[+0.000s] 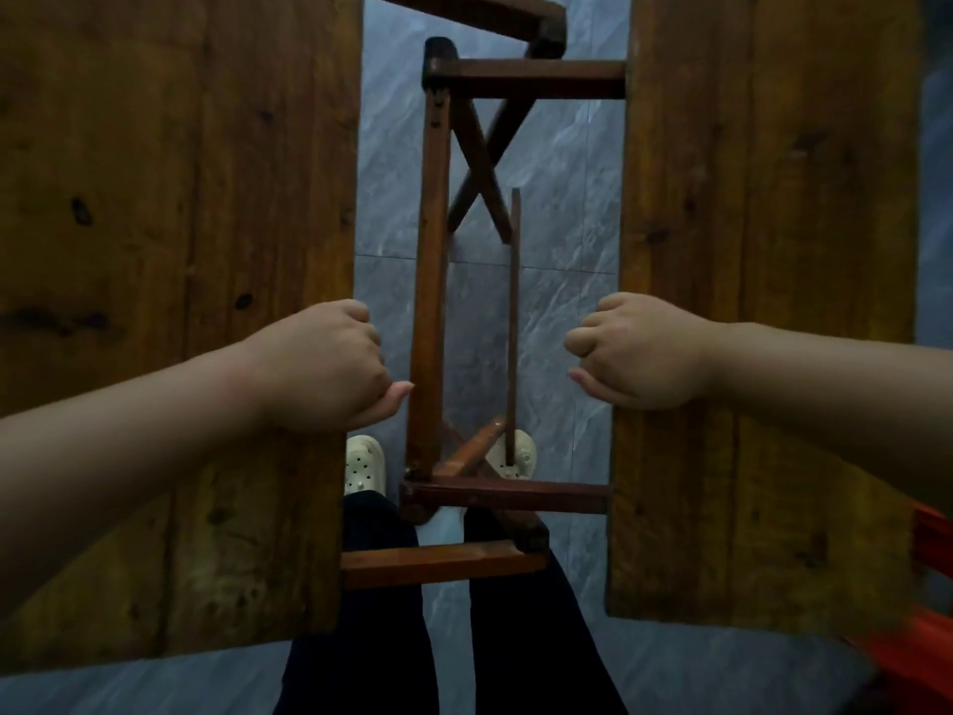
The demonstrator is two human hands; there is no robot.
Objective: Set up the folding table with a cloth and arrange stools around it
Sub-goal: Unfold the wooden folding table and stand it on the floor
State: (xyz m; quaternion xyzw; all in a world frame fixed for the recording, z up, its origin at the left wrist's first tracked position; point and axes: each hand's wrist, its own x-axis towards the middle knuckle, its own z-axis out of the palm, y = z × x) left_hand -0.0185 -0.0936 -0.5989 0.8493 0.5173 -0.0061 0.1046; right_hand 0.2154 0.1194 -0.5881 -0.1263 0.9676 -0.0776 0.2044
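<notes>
Two halves of the folding table (232,534) stand apart: the left hand (325,363) curls round the inner edge of the left half (170,224), the crossed leg frame (432,281) lies between the grips, and the right hand (644,353) clamps the right half (763,250) at its inner edge.

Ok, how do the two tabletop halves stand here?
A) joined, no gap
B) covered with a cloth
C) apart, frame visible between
C: the left half and right half are apart, the left hand and right hand each gripping an inner edge, the leg frame showing in the gap.
</notes>
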